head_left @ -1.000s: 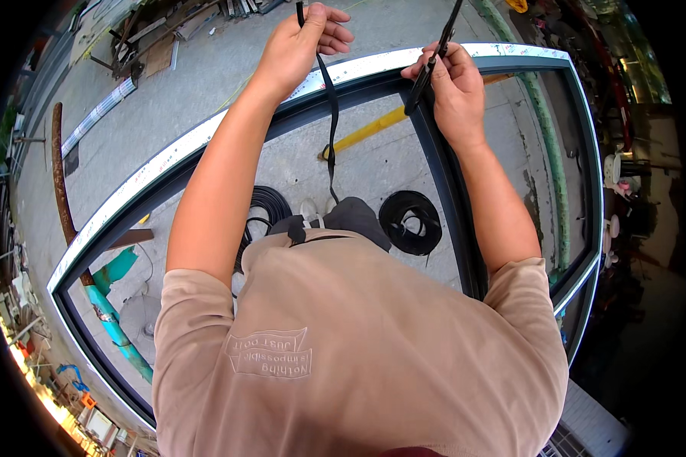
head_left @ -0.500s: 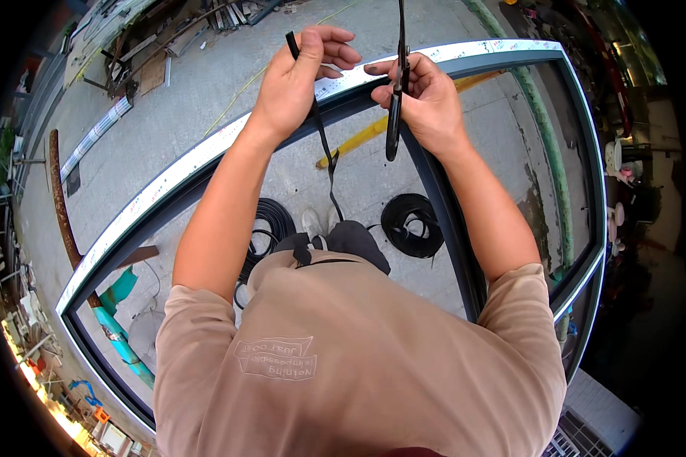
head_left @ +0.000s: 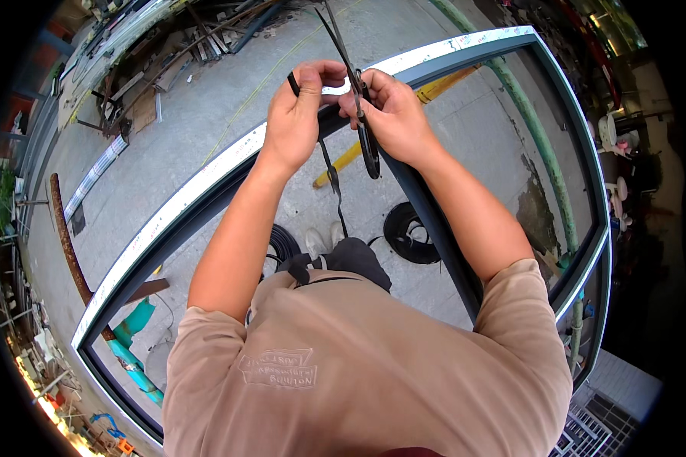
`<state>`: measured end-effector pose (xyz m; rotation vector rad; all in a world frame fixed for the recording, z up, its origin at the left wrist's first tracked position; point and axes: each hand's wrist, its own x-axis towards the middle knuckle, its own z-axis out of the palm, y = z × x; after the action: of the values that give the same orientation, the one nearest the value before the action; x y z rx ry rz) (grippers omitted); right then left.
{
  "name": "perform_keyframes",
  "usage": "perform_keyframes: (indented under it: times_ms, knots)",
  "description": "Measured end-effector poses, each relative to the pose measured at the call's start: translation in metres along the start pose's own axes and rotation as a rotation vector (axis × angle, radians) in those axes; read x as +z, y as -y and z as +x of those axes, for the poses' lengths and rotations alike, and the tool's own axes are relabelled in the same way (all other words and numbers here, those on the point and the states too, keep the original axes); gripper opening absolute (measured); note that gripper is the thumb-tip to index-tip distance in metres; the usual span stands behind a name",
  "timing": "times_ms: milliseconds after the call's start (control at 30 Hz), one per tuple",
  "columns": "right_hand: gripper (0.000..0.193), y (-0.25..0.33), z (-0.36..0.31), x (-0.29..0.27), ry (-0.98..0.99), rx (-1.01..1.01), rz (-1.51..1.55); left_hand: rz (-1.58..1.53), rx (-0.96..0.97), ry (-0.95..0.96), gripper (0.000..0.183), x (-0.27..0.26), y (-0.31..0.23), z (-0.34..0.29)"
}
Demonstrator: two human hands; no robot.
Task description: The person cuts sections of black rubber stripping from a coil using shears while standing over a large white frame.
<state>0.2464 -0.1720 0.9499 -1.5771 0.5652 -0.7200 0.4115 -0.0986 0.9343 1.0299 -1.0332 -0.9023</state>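
My left hand (head_left: 297, 122) is closed round a black rubber strip (head_left: 331, 172), whose end sticks out above the thumb. From that hand the strip hangs down through the opening of a large dark window frame (head_left: 229, 164) with white printed film on its face. In my right hand (head_left: 395, 114) is a pair of scissors (head_left: 370, 148); the black handles hang below the fingers, and the blades point up, slightly parted. Both hands are close together over the frame's far edge, beside the point where the dark crossbar (head_left: 427, 198) joins it. My fingertips are partly hidden behind the scissors.
Black strip coils (head_left: 411, 232) lie on the floor either side of my shoes (head_left: 316, 242). A yellow bar (head_left: 347, 164), a green pole (head_left: 537, 129) and a rusty pipe (head_left: 68, 236) pass near or under the frame. Scrap pieces (head_left: 206, 34) are piled at the far left.
My right hand has moved left with the scissors, close against my left hand, and the scissors have tilted leftward. My left hand has lowered slightly. The blades now show parted.
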Motion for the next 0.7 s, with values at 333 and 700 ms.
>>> perform_keyframes:
  times_ms: [333,700]
  knots:
    - [0.028,0.025,0.003,-0.019,-0.131,0.093,0.281,0.075,-0.083,0.064,0.053,-0.008,-0.003,0.006]
    - [0.023,0.081,-0.084,-0.115,-0.470,0.284,-0.584,0.059,-0.108,0.089,0.057,-0.012,-0.005,0.005]
